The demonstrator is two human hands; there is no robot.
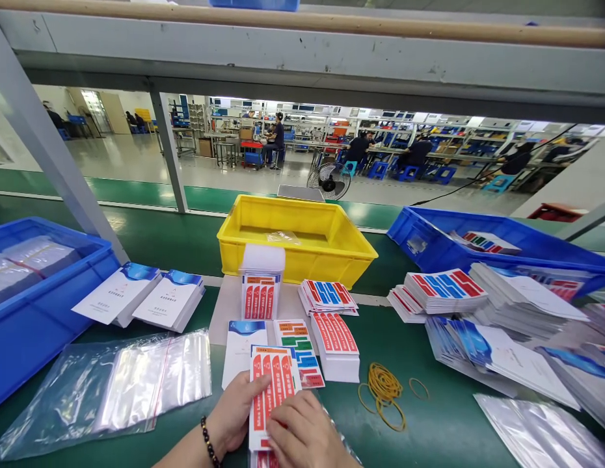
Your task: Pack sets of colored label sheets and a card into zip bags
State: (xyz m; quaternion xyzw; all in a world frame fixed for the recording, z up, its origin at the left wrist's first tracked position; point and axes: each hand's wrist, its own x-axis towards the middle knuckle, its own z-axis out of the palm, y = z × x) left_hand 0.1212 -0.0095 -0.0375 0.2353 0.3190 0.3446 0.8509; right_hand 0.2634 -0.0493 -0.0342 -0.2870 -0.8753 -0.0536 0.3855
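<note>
At the bottom centre, my left hand (235,406) pinches the left edge of a red-and-white label sheet (268,390), thumb on top. My right hand (305,429) is curled over the sheet's lower right side, its fingertips on the sheet; part of the sheet is hidden under it. Other sheets lie beneath. Just beyond are a white booklet with a blue top (244,338) and a multicoloured label sheet (300,344). To their right sit a stack of red label sheets (336,351) and a stack of red-and-blue label sheets (328,296). Bagged red labels (260,299) stand behind.
A yellow bin (297,250) stands behind, with blue bins at left (39,292) and right (478,227). Clear plastic bags (156,377) and booklet stacks (170,299) lie left. Rubber bands (384,390) and more stacks (443,292) lie right. A shelf beam (302,49) crosses above.
</note>
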